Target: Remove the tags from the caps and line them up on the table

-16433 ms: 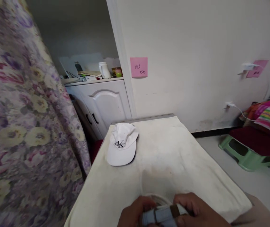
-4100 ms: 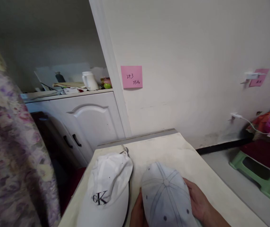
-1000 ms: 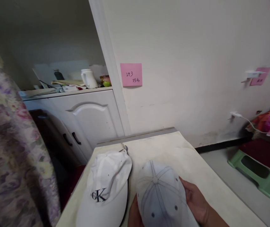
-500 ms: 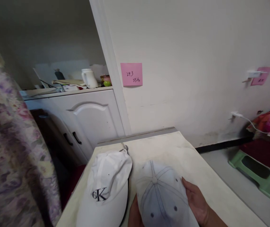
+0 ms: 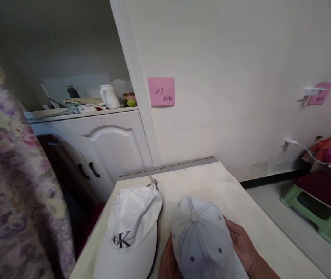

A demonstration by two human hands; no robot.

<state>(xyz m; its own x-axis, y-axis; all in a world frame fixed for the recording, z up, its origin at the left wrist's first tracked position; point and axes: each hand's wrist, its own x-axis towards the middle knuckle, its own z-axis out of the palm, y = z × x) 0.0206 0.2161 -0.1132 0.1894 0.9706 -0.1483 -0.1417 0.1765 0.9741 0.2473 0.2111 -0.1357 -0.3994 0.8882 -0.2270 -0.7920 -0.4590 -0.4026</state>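
Note:
A pale blue cap (image 5: 203, 240) rests crown-up on the cloth-covered table (image 5: 240, 201), near its front edge. My right hand (image 5: 243, 248) cups the cap's right side, fingers curled against the crown. My left hand (image 5: 168, 263) grips the cap's left side; only a small part of it shows beside the crown. To the left of the blue cap lies a white cap with a black logo (image 5: 130, 236), its brim towards me. The two caps lie side by side, close together.
A white cabinet (image 5: 107, 143) with a jug (image 5: 108, 96) and clutter on top stands behind the table. A floral curtain (image 5: 8, 186) hangs at the left. A pink note (image 5: 161, 91) sticks on the wall. A green stool (image 5: 316, 213) sits on the floor at the right.
The pale blue cap has shifted slightly to the right and turned a little between my hands. The white cap has stayed in place.

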